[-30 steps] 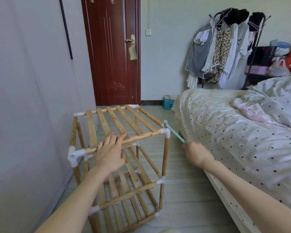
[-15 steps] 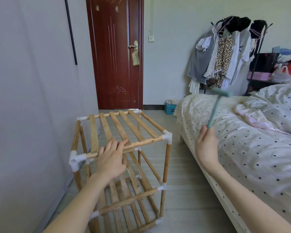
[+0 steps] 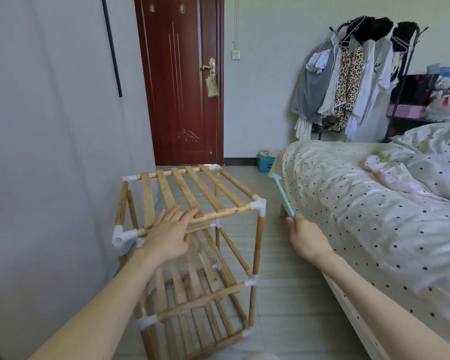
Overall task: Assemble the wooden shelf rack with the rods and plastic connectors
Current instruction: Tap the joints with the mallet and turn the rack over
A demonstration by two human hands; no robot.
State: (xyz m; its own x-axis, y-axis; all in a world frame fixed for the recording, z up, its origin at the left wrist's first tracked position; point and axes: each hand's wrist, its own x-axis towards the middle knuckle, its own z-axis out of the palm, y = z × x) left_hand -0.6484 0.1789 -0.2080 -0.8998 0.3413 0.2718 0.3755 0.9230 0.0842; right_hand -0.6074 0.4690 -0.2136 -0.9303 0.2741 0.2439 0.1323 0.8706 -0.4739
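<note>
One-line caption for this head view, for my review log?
Left hand presses flat on the wooden rack's top front rod while right hand holds a small teal hammer beside the white corner connector.

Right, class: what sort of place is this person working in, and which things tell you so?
Most likely a bedroom in a home: a bed with polka-dot bedding, a clothes rack hung with garments, and a wooden door.

One wooden rack [image 3: 192, 229], two slatted shelves on it, one teal hammer [image 3: 281, 193], one bed [image 3: 374, 216], one door [image 3: 179, 81].
</note>
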